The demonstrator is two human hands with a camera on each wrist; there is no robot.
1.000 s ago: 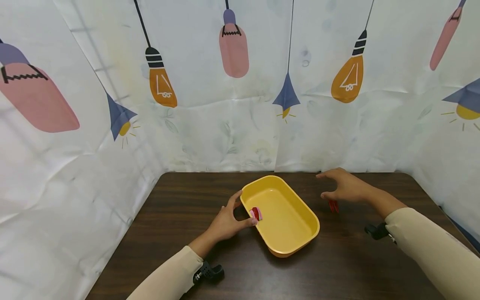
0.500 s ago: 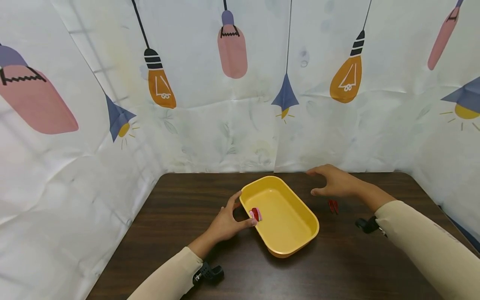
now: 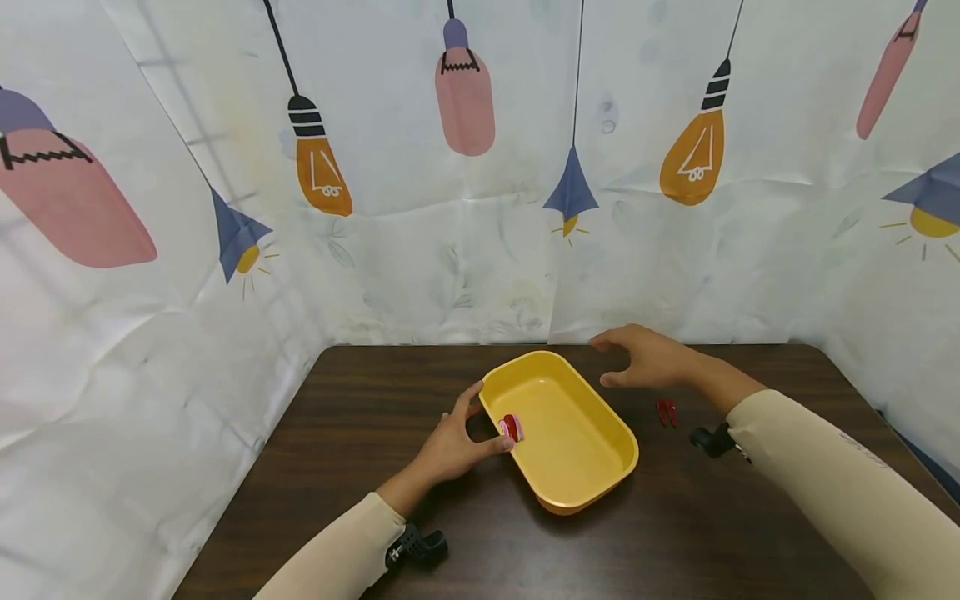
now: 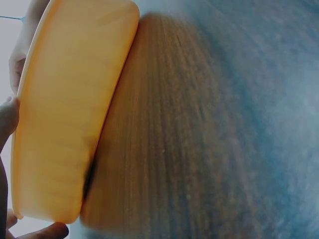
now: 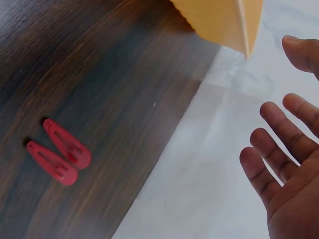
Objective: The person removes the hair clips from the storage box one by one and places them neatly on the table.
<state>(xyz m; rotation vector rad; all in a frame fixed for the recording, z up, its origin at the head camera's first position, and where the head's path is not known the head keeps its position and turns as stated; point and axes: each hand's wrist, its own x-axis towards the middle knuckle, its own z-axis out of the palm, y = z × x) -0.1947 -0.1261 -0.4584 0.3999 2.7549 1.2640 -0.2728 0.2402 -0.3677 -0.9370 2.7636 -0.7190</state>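
Yellow plastic tray on dark wood table, left hand gripping its left edge, thumb at rim. Small red-pink item inside, near thumb. Right hand loose, holding nothing, near tray's far right side. Two red snap hair clips right of tray.

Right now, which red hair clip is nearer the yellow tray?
The left clip in the head view; the right clip lies farther from the tray.

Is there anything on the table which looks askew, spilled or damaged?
Only the yellow rectangular plastic tray looks askew: it is turned at an angle to the far edge of the dark wood-grained table. No spill or damage is visible.
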